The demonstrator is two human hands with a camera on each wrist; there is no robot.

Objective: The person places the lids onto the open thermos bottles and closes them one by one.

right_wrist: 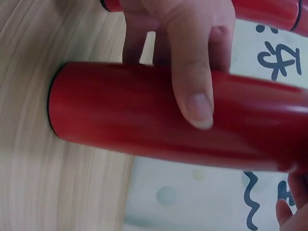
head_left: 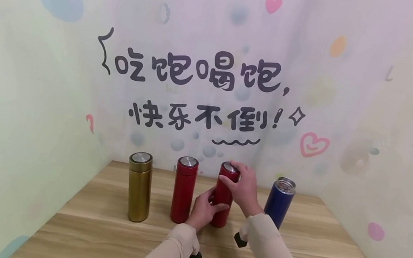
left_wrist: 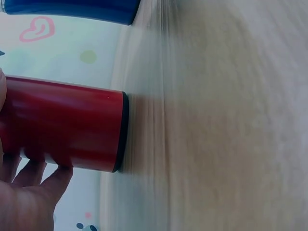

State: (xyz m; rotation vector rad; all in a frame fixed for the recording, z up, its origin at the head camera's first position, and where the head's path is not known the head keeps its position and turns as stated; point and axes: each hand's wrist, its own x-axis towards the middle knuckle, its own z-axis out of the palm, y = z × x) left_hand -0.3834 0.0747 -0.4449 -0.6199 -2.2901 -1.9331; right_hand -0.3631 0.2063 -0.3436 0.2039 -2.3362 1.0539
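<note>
The right-hand one of two red thermos flasks stands upright on the table, its silver-topped lid on. My left hand grips its body from the left, the thumb across the front. At the top my right hand holds the lid, with fingers over its edge and thumb against the near side. In the left wrist view the flask's black base meets the wood. To the right stands a blue thermos flask without a lid, its steel mouth showing; the right forearm hides its lower part.
The other red flask stands lidded just left of my left hand. Farther left is a lidded gold flask. All stand on a wood-grain table, with a printed wall sheet behind and pale walls on both sides.
</note>
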